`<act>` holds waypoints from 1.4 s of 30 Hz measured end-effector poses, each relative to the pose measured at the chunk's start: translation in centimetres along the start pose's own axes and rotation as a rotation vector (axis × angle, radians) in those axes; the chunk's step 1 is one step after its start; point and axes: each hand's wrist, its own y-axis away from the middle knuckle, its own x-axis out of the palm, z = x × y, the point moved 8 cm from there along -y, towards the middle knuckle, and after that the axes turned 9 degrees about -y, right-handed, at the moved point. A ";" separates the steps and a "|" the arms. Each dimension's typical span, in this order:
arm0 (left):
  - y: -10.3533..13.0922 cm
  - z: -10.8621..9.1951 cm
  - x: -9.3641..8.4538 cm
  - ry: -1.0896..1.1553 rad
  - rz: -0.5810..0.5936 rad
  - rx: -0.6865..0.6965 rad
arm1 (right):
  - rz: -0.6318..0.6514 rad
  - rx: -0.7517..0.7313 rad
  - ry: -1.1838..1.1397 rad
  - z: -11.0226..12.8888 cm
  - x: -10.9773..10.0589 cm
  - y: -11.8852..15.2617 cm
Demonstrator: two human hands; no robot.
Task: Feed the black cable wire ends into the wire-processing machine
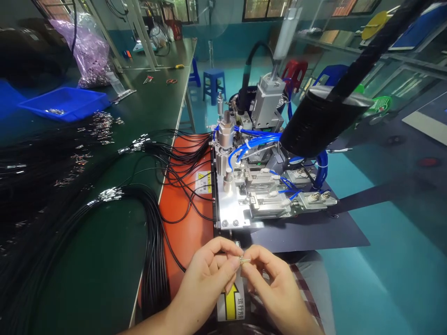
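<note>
Just in front of the machine, both hands meet at their fingertips around a small, pale metallic piece; its exact kind is too small to make out. My left hand is closed in a pinch at the piece's left end. Thumb and forefinger of my right hand pinch its right end. Below the hands lies a white label with a yellow arrow. Left of my left hand, a thick bundle of black cables hangs over the table edge, its metal-tipped ends lying on the green table.
More black cables run across the orange surface to the machine. On the green table stand a blue tray and a pink plastic bag. A black-wrapped lamp overhangs the machine's right side. A blue stool stands behind.
</note>
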 end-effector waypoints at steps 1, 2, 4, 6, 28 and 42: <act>0.0 0.1 0.1 0.003 0.027 -0.019 | -0.006 -0.010 0.013 0.0 -0.1 0.0; -0.1 0.2 0.1 0.010 0.043 -0.038 | -0.005 -0.017 0.026 0.0 -0.2 0.0; -0.3 0.3 -0.1 0.027 0.041 -0.077 | 0.010 -0.021 0.048 0.1 -0.2 0.0; -0.4 0.4 -0.4 0.025 0.018 -0.105 | 0.022 -0.019 0.060 0.3 -0.2 0.0; -0.4 0.5 -0.4 0.064 -0.031 -0.157 | -0.053 0.016 -0.091 0.6 -1.6 -0.1; -0.4 0.5 -0.7 -0.059 -0.065 -0.131 | 0.012 -0.507 0.550 5.0 0.2 1.3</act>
